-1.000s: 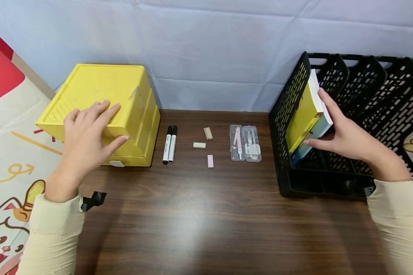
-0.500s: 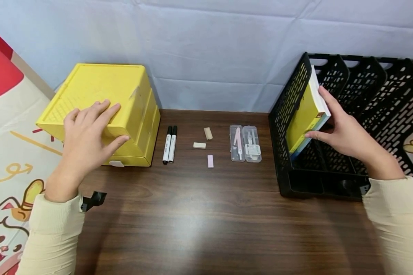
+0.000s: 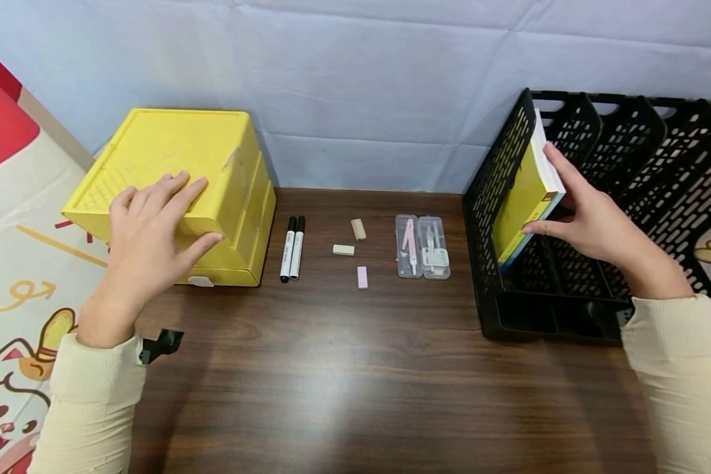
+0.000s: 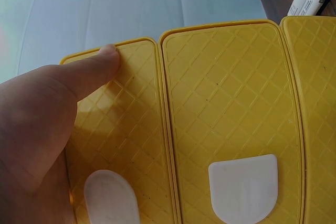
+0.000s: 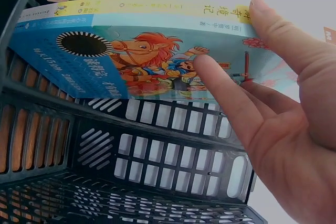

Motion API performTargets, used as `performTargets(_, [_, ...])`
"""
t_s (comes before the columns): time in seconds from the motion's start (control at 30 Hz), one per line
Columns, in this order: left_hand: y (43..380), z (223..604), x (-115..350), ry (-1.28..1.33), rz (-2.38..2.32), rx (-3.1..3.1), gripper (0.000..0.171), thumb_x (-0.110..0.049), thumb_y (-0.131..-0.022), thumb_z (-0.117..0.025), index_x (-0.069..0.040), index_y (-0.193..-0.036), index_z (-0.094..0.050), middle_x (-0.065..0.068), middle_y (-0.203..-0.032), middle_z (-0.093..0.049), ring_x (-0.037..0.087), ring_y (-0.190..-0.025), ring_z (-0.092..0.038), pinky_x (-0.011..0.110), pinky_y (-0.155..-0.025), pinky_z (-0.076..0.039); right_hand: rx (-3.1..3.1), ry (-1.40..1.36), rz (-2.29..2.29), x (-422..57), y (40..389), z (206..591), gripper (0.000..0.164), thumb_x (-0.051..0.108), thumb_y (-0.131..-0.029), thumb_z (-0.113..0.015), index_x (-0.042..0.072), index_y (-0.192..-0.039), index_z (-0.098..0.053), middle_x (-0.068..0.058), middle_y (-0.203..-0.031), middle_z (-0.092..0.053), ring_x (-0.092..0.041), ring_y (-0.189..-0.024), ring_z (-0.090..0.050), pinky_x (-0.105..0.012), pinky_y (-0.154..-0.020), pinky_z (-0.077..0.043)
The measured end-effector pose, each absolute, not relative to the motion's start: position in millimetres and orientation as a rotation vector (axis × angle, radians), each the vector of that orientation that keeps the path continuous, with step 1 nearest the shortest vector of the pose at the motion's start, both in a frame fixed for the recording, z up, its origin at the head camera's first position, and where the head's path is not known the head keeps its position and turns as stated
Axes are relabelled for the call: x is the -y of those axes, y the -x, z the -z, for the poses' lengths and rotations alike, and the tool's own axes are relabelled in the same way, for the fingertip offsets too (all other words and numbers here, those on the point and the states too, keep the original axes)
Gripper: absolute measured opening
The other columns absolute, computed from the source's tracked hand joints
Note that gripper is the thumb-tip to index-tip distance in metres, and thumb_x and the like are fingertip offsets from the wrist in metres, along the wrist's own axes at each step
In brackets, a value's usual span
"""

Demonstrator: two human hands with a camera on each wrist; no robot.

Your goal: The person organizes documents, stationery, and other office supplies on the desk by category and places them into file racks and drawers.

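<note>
At the left of the head view, my left hand [image 3: 148, 230] rests on the top front edge of a yellow drawer box [image 3: 184, 141], fingers spread flat. The left wrist view shows the thumb [image 4: 97, 69] lying along one drawer front. On the right, my right hand [image 3: 598, 224] holds two books standing side by side in the leftmost slot of a black file rack [image 3: 492, 257]. One is a yellow book [image 3: 517, 201]; the other is a blue book [image 5: 118, 56] with a cartoon horse cover. The thumb touches the spines, and fingers lie against the blue cover.
Between box and rack lie two markers [image 3: 291, 250], several small erasers [image 3: 343, 250] and an open clear compass case [image 3: 435, 257]. Black dividers [image 3: 622, 148] split the rack into upright slots, with shallow trays [image 3: 524, 315] in front. A pale cloth hangs behind.
My right hand and the two books have shifted back and slightly left, deeper into the slot, with less of the blue book showing. My left hand stays still.
</note>
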State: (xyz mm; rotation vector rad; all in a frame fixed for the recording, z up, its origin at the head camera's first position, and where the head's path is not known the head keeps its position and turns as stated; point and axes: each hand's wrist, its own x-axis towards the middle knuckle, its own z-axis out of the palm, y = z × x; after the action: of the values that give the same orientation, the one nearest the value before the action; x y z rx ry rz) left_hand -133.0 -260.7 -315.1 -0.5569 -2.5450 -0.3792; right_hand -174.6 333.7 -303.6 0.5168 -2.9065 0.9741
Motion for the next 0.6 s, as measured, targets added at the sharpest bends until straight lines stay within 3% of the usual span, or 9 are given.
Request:
performTargets(0.07, [133.0, 314.8, 260.8, 0.556, 0.379, 2.546, 0.078, -0.033, -0.078, -0.083, -0.014, -0.148, -0.054, 0.021, -0.148, -0.051, 0.047, -0.132, -0.046, 0.064, -0.110, -0.020, 2.900, -0.527, -0.989, -334.2, 175.9, 303.8, 0.123, -0.008, -0.079, -0.083, 0.036, -0.164, -0.006, -0.027, -0.156, -0.036, 0.014, -0.105, -0.050, 0.001, -0.078, -0.035])
performTargets(0.2, [132.8, 314.0, 260.5, 0.553, 0.381, 2.550, 0.078, -0.032, -0.078, -0.084, -0.014, -0.148, -0.054, 0.021, -0.148, -0.051, 0.047, -0.132, -0.046, 0.064, -0.111, -0.020, 2.907, -0.537, -0.994, -333.7, 176.8, 304.2, 0.124, -0.008, -0.079, -0.083, 0.035, -0.164, -0.003, -0.023, -0.161, -0.030, -0.030, -0.119, -0.059, 0.001, -0.079, -0.035])
performTargets(0.27, [132.7, 313.6, 260.1, 0.552, 0.383, 2.553, 0.078, -0.032, -0.078, -0.084, -0.014, -0.148, -0.054, 0.021, -0.148, -0.051, 0.047, -0.132, -0.046, 0.064, -0.111, -0.020, 2.906, -0.533, -0.996, -333.6, 176.1, 304.3, 0.124, -0.008, -0.080, -0.082, 0.034, -0.164, -0.002, -0.025, -0.161, -0.029, -0.036, -0.117, -0.058, 0.001, -0.078, -0.035])
performTargets(0.37, [132.7, 313.2, 259.6, 0.552, 0.384, 2.557, 0.079, -0.031, -0.078, -0.085, -0.014, -0.148, -0.054, 0.021, -0.148, -0.051, 0.047, -0.132, -0.046, 0.064, -0.111, -0.020, 2.891, -0.547, -1.011, -333.7, 174.4, 304.7, 0.126, -0.009, -0.079, -0.082, 0.034, -0.164, 0.001, -0.031, -0.154, -0.036, -0.002, -0.107, -0.061, 0.001, -0.077, -0.038])
performTargets(0.43, [132.6, 313.2, 259.2, 0.550, 0.386, 2.559, 0.079, -0.031, -0.078, -0.086, -0.014, -0.148, -0.054, 0.020, -0.148, -0.051, 0.047, -0.132, -0.046, 0.063, -0.112, -0.020, 2.892, -0.556, -1.030, -334.0, 173.1, 305.4, 0.130, -0.009, -0.079, -0.083, 0.035, -0.163, 0.006, -0.035, -0.147, -0.043, 0.016, -0.097, -0.053, -0.001, -0.074, -0.041])
performTargets(0.47, [132.5, 313.2, 259.1, 0.548, 0.388, 2.560, 0.079, -0.031, -0.078, -0.086, -0.014, -0.148, -0.054, 0.021, -0.148, -0.051, 0.047, -0.133, -0.045, 0.063, -0.112, -0.019, 2.898, -0.560, -1.041, -334.2, 172.6, 305.8, 0.132, -0.007, -0.079, -0.083, 0.036, -0.162, 0.009, -0.036, -0.146, -0.043, 0.022, -0.095, -0.048, -0.001, -0.073, -0.043])
performTargets(0.6, [132.3, 313.2, 258.7, 0.544, 0.395, 2.565, 0.079, -0.030, -0.078, -0.087, -0.014, -0.148, -0.054, 0.020, -0.149, -0.051, 0.046, -0.133, -0.045, 0.063, -0.112, -0.019, 2.941, -0.549, -1.056, -336.7, 168.0, 306.7, 0.139, -0.003, -0.078, -0.086, 0.038, -0.159, 0.019, -0.036, -0.149, -0.039, 0.021, -0.099, -0.048, -0.003, -0.072, -0.046])
